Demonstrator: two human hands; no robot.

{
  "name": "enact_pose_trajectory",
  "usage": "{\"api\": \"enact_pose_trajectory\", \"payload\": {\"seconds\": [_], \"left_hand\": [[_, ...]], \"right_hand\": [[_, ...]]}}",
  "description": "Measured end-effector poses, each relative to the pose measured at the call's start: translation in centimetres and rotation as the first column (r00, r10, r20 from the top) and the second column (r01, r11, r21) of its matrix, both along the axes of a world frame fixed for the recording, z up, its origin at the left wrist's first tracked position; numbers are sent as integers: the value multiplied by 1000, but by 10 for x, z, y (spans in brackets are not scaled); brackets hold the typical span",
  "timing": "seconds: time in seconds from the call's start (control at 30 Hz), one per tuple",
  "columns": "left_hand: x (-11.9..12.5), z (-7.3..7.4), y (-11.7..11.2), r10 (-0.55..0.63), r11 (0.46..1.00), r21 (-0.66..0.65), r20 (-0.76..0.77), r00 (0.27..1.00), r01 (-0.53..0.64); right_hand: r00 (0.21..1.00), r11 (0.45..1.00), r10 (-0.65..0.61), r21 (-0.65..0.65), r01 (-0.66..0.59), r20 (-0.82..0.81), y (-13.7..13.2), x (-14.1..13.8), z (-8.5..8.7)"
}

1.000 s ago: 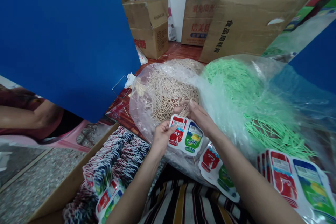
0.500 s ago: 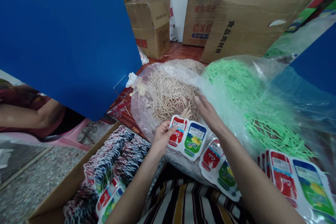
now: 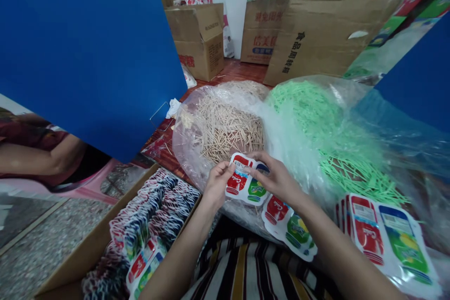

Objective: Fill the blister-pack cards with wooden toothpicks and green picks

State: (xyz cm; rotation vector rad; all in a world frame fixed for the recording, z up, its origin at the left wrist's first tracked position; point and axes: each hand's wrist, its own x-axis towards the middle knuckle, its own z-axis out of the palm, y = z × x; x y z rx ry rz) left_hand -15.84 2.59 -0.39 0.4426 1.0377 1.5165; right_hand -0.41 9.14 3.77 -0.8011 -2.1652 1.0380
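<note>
near the centre of the frame, the left hand pinches the left edge of a flat red-and-green pack, and the right hand grips its other side, thumb across the front. just above them, pale thin sticks lie in clear plastic; green sticks lie right of centre. similar packs stand at lower right, a long cardboard box holds rows of packs at lower left, and a blue panel covers the upper left.

Sticks behind packet, box left.
</note>
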Motion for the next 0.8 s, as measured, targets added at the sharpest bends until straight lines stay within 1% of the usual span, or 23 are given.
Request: {"api": "enact_pose_trajectory", "payload": {"seconds": [0.07, 0.2, 0.3, 0.33, 0.4, 0.47, 0.5, 0.57, 0.67, 0.73, 0.8], "left_hand": [[3, 1, -1, 0, 1000, -4, -12, 1000, 0], [11, 3, -4, -19, 999, -29, -32, 999, 18], [15, 5, -6, -68, 998, 7, -28, 997, 68], [16, 6, -7, -102, 994, 24, -37, 994, 103], [18, 8, -8, -207, 977, 24, -86, 974, 210], [20, 9, -8, -312, 950, -16, -143, 939, 313], [22, 9, -9, -343, 939, -38, -159, 926, 342], [27, 9, -9, -350, 937, -61, -166, 922, 345], [37, 8, -9, -304, 953, -53, -185, 935, 300], [43, 8, -10, -280, 959, -29, -202, 938, 280], [48, 9, -11, -316, 947, -4, -189, 930, 321]], "right_hand": [[999, 1000, -4, 1, 4, 38, -4, 3, -2], [991, 996, 93, -16, -92, 92, -8, 9, -3], [996, 997, 68, -41, -66, 58, -5, 18, 0], [999, 998, 42, -55, -40, 35, -4, 21, 1], [1000, 996, -2, -85, 1, -7, -1, 29, 5], [999, 995, -24, -98, 20, -35, -1, 35, 9], [999, 994, -30, -106, 25, -43, -2, 37, 10], [998, 990, -55, -130, 49, -40, -4, 41, 11], [994, 977, -105, -188, 102, -7, -7, 49, 8], [992, 960, -130, -248, 126, 3, -9, 55, 6], [988, 938, -156, -316, 142, -18, -12, 61, 5]]}}
